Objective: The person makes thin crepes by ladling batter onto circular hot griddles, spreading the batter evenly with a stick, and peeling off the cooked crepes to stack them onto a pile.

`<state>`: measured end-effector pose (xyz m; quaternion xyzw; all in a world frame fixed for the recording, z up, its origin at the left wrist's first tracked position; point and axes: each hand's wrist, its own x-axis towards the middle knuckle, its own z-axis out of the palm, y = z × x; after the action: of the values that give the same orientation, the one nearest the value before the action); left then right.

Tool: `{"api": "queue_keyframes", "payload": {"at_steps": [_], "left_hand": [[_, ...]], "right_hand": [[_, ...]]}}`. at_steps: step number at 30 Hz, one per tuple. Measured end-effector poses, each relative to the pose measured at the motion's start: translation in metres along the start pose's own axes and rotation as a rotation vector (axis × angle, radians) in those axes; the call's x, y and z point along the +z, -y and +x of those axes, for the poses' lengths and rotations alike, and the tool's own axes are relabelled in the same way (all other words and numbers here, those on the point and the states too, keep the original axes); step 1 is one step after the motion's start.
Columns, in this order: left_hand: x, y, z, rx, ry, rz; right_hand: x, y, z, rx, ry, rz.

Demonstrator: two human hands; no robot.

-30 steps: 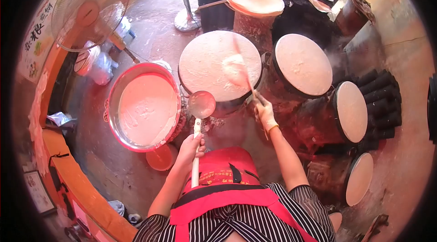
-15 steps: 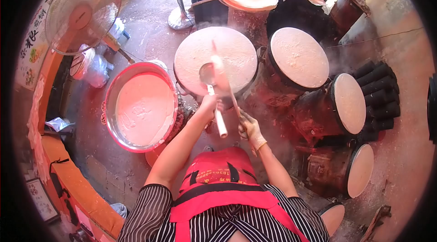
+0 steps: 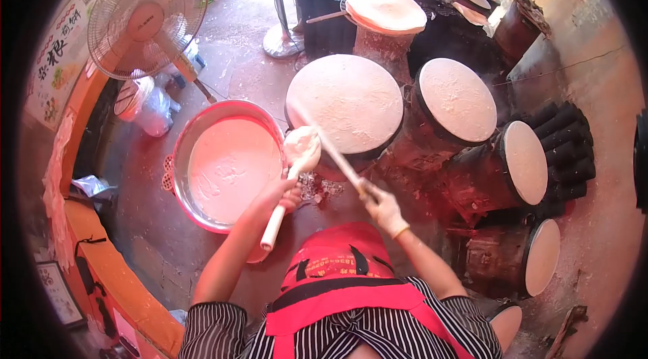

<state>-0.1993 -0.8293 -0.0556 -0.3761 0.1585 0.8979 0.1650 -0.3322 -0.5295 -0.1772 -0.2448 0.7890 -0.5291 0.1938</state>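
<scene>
The ladle (image 3: 302,148) is gripped by its handle in the left hand (image 3: 287,195), its batter-coated bowl held forward, between the basin (image 3: 181,171) and the nearest griddle (image 3: 370,149). The scraper (image 3: 339,162) is clasped by the gloved right hand (image 3: 384,209); its far end is blurred.

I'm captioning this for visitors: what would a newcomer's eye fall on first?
Probably the big round griddle, coated pale, near the centre. Left of it sits the red-rimmed basin of pale batter; the left hand holds a ladle, its bowl between them. More griddles curve down the right.
</scene>
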Motion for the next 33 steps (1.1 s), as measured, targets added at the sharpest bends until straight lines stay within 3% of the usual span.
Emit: {"api": "queue_keyframes", "payload": {"at_steps": [1,2,4,6,8,10,13,14,16,18,19,20,22,24,26,27,31,33], "left_hand": [[-0.008,0.003,-0.008,0.034,-0.015,0.066],[-0.008,0.008,-0.021,0.078,-0.052,0.075],[-0.020,0.009,-0.032,0.078,-0.061,0.072],[-0.022,0.010,-0.042,0.089,-0.113,0.102],[-0.019,0.008,-0.051,0.096,-0.160,0.132],[-0.015,0.011,-0.059,0.151,-0.201,0.210],[-0.008,0.013,-0.060,0.106,-0.191,0.211],[-0.003,0.015,-0.057,0.089,-0.192,0.224],[0.012,0.021,-0.049,0.022,-0.107,0.220],[0.036,0.033,-0.033,-0.037,-0.062,0.280],[0.052,0.040,-0.024,-0.076,-0.021,0.321],[0.067,0.048,-0.015,-0.113,0.003,0.366],[0.095,0.069,0.005,-0.224,0.063,0.370],[0.121,0.087,0.037,-0.360,0.168,0.372],[0.176,0.125,0.060,-0.444,0.191,0.411],[0.201,0.146,0.072,-0.438,0.151,0.494],[0.285,0.246,0.144,-0.609,0.212,0.627],[0.334,0.310,0.167,-0.636,0.244,0.706]], "right_hand": [[0.000,-0.004,0.028,0.013,-0.064,0.178],[-0.012,0.035,0.054,0.077,-0.165,0.115],[-0.012,0.003,0.120,-0.072,-0.387,0.002],[-0.011,0.058,0.119,0.166,-0.163,-0.409],[-0.002,0.094,0.092,0.183,0.013,-0.434],[-0.005,0.089,0.075,0.150,0.039,-0.378],[0.001,-0.003,0.052,-0.038,-0.510,-0.044],[0.007,-0.024,0.031,0.007,-0.624,-0.123],[0.013,0.001,-0.034,0.376,-0.304,-0.212],[0.025,-0.017,-0.090,0.178,-0.133,-0.351],[0.021,-0.011,-0.113,0.111,-0.168,-0.422],[0.012,-0.007,-0.131,0.049,-0.212,-0.502],[-0.018,-0.007,-0.152,0.244,-0.464,-0.456],[-0.061,-0.027,-0.167,0.338,-0.853,-0.314],[-0.112,-0.056,-0.194,0.486,-1.057,-0.249],[-0.142,-0.057,-0.213,0.639,-1.023,-0.245],[-0.246,-0.094,-0.296,0.707,-1.118,-0.554],[-0.310,-0.129,-0.342,0.804,-1.170,-0.521]]}}
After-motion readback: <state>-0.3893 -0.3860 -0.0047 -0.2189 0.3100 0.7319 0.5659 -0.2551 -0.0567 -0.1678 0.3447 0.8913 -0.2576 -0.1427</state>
